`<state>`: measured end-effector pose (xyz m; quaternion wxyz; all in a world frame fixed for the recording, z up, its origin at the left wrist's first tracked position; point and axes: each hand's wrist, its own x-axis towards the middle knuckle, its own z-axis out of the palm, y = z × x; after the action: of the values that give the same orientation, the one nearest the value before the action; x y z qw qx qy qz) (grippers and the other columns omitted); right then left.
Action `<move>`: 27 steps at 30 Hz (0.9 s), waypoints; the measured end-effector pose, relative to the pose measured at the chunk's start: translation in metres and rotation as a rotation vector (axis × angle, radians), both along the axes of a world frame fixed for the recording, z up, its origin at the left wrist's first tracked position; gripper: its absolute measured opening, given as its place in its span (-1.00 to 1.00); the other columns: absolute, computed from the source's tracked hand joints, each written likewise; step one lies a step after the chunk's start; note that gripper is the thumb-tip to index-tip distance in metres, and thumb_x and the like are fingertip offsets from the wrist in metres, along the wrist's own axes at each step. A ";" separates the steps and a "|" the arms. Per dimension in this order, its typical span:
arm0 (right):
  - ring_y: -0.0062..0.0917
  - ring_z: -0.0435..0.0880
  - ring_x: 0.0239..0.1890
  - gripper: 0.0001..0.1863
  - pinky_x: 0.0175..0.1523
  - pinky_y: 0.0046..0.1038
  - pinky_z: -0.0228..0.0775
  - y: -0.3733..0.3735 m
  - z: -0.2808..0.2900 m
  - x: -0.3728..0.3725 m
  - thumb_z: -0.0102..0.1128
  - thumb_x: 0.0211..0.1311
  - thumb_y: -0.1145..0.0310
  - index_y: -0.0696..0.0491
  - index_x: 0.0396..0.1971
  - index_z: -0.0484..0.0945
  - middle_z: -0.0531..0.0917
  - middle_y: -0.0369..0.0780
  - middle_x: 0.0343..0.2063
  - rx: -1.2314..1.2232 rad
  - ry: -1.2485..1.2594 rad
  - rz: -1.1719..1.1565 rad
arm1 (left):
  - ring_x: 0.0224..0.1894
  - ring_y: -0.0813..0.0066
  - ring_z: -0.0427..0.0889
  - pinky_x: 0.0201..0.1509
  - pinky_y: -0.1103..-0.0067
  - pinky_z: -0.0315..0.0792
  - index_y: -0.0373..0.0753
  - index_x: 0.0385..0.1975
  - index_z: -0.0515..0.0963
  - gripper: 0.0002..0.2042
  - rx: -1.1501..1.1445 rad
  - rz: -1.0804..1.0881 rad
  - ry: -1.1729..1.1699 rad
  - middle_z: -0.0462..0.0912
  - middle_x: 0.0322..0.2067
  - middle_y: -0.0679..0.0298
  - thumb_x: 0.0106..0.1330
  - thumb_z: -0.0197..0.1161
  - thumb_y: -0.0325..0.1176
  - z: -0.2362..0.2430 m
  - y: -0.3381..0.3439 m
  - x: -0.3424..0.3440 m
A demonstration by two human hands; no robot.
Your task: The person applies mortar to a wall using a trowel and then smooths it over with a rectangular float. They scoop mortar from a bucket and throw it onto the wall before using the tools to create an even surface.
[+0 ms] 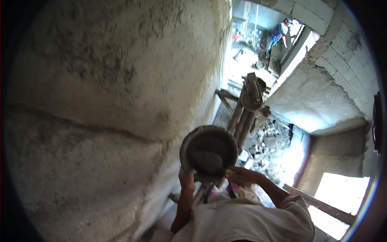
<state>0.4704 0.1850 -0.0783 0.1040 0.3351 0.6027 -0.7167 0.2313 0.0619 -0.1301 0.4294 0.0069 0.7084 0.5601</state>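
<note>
Left hand (187, 177): grips the mortar pan (208, 153) rim
Right hand (241, 176): grasps the pan's other edge
Pan: beside the plastered wall (100, 101)

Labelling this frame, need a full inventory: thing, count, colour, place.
mortar pan: 1, dark grey, round, centre, holds a lump of grey mortar
plastered wall: 1, pale grey, rough, fills the left
wooden poles: a few, brown, leaning right of centre
rubble: heap, grey, on the floor below the poles
block wall: 1, whitish, upper right
distant person: 1, blue top, top of frame
white shirt: 1, bottom centre
left hand: grip on the pan's near rim
right hand: grip on the pan's near rim
</note>
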 end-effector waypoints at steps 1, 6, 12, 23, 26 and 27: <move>-0.71 0.43 -0.68 -0.55 -0.56 -0.57 0.32 -0.008 0.003 -0.002 -0.01 0.38 -0.06 0.03 -0.05 0.46 0.46 -0.36 -0.64 -0.070 0.026 -0.062 | -0.14 0.26 0.58 -0.04 0.40 0.49 -0.33 0.11 0.39 -0.41 0.073 0.030 -0.020 0.56 -0.05 0.17 -0.07 0.22 -0.61 -0.007 -0.003 -0.004; -0.67 0.42 -0.68 -0.49 -0.61 -0.62 0.29 -0.045 0.018 -0.025 -0.02 0.33 -0.18 0.01 -0.11 0.45 0.50 -0.31 -0.51 -0.526 0.184 -0.537 | -0.15 0.24 0.59 -0.18 0.40 0.56 -0.25 0.04 0.42 -0.46 0.176 0.096 -0.161 0.57 -0.12 0.18 -0.08 0.20 -0.63 -0.061 -0.022 -0.034; -0.56 0.58 -0.73 -0.55 -0.69 -0.61 0.43 0.005 0.090 -0.015 0.03 0.33 -0.07 0.00 -0.03 0.41 0.64 -0.18 -0.48 -0.675 0.718 -0.941 | -0.08 0.26 0.53 -0.19 0.29 0.54 -0.08 0.05 0.42 -0.46 0.070 0.072 -0.137 0.53 -0.13 0.26 -0.02 0.28 -0.55 -0.073 -0.057 -0.081; -0.48 0.51 -0.29 -0.54 -0.16 -0.47 0.38 0.356 0.262 -0.095 0.10 0.35 0.29 0.12 0.15 0.23 0.48 -0.19 -0.25 1.408 0.828 -1.906 | -0.21 0.25 0.51 -0.15 0.38 0.45 -0.27 0.06 0.41 -0.57 -0.197 0.043 0.289 0.52 -0.13 0.17 0.11 0.17 -0.48 -0.059 -0.090 -0.076; -0.32 0.52 -0.04 -0.52 0.07 -0.35 0.36 0.471 0.245 -0.168 -0.04 0.41 0.22 0.12 0.23 0.23 0.50 -0.08 -0.03 1.562 0.817 -1.880 | -0.23 0.23 0.52 -0.16 0.36 0.46 -0.28 -0.01 0.43 -0.61 -0.173 -0.061 0.341 0.53 -0.14 0.14 0.10 0.16 -0.49 -0.050 -0.038 -0.060; -0.30 0.52 0.00 -0.49 0.09 -0.32 0.38 0.480 0.256 -0.216 -0.11 0.43 0.17 0.12 0.26 0.23 0.49 -0.04 0.06 1.453 0.888 -1.817 | -0.23 0.23 0.52 -0.16 0.36 0.46 -0.29 -0.03 0.44 -0.63 -0.165 -0.106 0.353 0.53 -0.15 0.13 0.10 0.16 -0.49 -0.051 -0.021 -0.053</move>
<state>0.2548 0.6645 0.1779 -0.8511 0.3391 0.3924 -0.0812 0.1780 0.0408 -0.1813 0.3263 0.1070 0.8149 0.4669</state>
